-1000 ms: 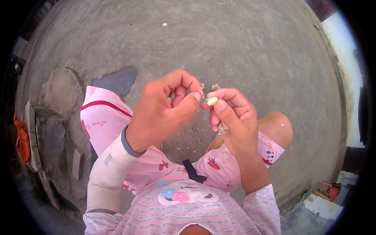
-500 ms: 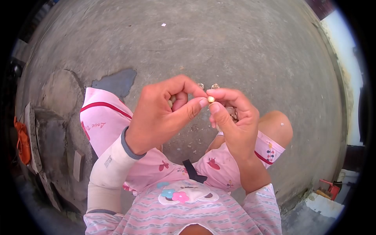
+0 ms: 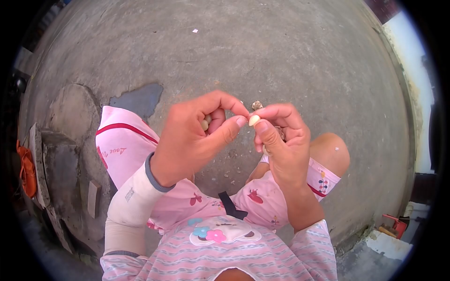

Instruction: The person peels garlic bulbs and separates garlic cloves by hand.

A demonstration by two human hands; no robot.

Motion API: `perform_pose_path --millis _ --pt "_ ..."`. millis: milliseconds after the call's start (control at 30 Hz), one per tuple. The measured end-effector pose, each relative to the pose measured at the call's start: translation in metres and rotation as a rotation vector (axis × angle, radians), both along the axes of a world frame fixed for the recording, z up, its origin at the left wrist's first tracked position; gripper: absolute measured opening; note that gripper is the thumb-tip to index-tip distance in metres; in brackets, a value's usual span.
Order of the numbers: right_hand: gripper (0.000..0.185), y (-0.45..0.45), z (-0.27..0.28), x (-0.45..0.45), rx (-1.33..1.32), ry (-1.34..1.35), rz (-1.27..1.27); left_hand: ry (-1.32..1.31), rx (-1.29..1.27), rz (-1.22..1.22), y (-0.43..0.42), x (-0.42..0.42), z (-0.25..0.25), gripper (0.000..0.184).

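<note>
A smooth, pale yellow garlic clove (image 3: 254,120) is pinched between the thumb and forefinger of my right hand (image 3: 286,145). My left hand (image 3: 187,133) has its thumb and forefinger tips right beside that clove. More pale cloves (image 3: 205,123) are tucked under the curled fingers of my left hand. A brownish, papery piece (image 3: 281,133) shows behind the right fingers; whether it is held or lies below I cannot tell. Beyond the fingertips, a garlic bulb (image 3: 257,105) rests on the ground.
Small peel scraps (image 3: 227,174) lie on the concrete floor (image 3: 281,56) between my legs. A dark patch (image 3: 137,99) marks the floor at left. Farther left are a stone block (image 3: 63,164) and an orange bag (image 3: 27,171). A red-handled object (image 3: 397,225) lies at far right.
The clove in my right fingers shows more of its pale surface now, and the left fingertips have shifted slightly off it. Both hands stay in nearly the same place.
</note>
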State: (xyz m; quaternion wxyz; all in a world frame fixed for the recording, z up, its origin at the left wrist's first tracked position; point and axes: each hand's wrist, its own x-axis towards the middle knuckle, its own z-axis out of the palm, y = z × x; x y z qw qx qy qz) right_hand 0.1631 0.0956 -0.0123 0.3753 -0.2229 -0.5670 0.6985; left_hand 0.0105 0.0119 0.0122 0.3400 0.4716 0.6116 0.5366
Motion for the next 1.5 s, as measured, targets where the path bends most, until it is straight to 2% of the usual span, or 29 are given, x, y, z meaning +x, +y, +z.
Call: perform_pose_path --millis 433,533,733,1033,1233,1300,1500 --pt "0.006 -0.0032 -0.0032 -0.0020 0.228 -0.061 -0.091 0.059 -0.084 -0.016 -0.0001 -0.0009 0.0022 0.011" --pt "0.005 -0.0034 -0.0038 -0.0012 0.233 -0.089 -0.092 0.048 -0.065 -0.017 0.0004 -0.0007 -0.0021 0.009" --pt "0.006 -0.0053 -0.0020 -0.0030 0.073 -0.021 -0.076 -0.012 -0.080 -0.032 0.0007 -0.0033 0.0010 0.010" --pt "0.005 -0.0078 -0.0026 -0.0043 0.256 -0.084 -0.141 0.052 -0.084 -0.014 0.0007 -0.0025 -0.0019 0.009" --pt "0.007 -0.0060 0.0005 -0.0041 -0.015 -0.002 -0.079 0.010 -0.081 0.003 0.0019 -0.0009 0.0004 0.010" --pt "0.008 -0.0048 -0.0013 -0.0044 0.012 0.008 -0.087 -0.029 -0.092 0.001 0.0013 -0.0010 0.0050 0.012" --pt "0.007 -0.0065 -0.0028 -0.0044 0.102 -0.048 -0.123 0.109 -0.036 0.037 0.0006 0.0012 -0.0035 0.011"
